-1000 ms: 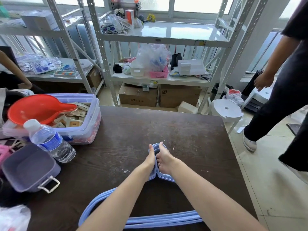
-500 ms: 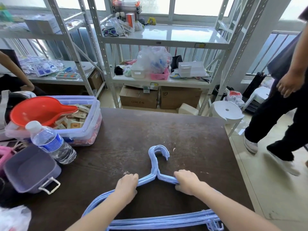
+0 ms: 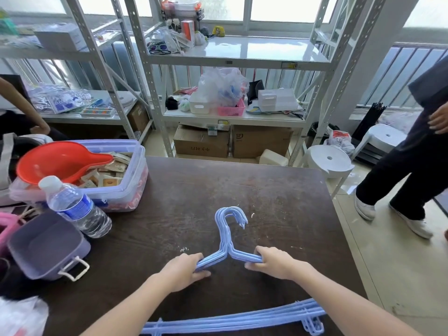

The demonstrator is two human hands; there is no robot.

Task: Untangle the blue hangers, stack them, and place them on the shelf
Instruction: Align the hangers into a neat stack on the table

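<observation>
A stack of several blue hangers (image 3: 225,236) lies flat on the dark brown table (image 3: 278,195), hooks pointing away from me and closely aligned. My left hand (image 3: 183,269) grips the stack's left shoulder. My right hand (image 3: 272,261) grips the right shoulder. The bottom bars of the hangers run along the near table edge under my forearms. Beyond the table stands a white metal shelf (image 3: 242,57), its upper board mostly bare on the right.
On the table's left are a clear bin (image 3: 132,187) holding a red scoop (image 3: 58,161), a water bottle (image 3: 75,207) and a purple container (image 3: 46,246). A white stool (image 3: 327,161) and a standing person (image 3: 412,166) are to the right. Cardboard boxes (image 3: 201,141) sit under the shelf.
My hands moved from the hooks outward and back to the two shoulders of the stack, closing on them. The person on the right stepped further right.
</observation>
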